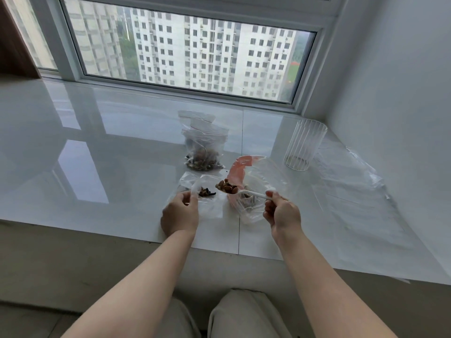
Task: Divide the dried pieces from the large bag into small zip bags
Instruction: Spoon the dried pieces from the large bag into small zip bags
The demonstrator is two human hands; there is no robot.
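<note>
One heaped spoonful of dried pieces [227,187] hovers between the large bag [253,191] and the small zip bag [202,193] at nine o'clock. The right hand [280,213] pinches the white plastic spoon [253,194]; the left hand [180,215] pinches the small bag's mouth. If that mouth sags or the spoon tilts, pieces could spill onto the glossy sill [97,142].

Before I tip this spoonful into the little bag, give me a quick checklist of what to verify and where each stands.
1. Spoon loaded: ok. The white spoon carries a heap of dried pieces.
2. Grip on spoon: ok. The right hand pinches its handle.
3. Small zip bag held: ok. The left hand grips the small zip bag at its edge.
4. Bag mouth open wide enough: cannot tell, the clear plastic hides the opening.
5. Spoon over the mouth: not ok, it sits beside the bag, toward the large bag.
</note>
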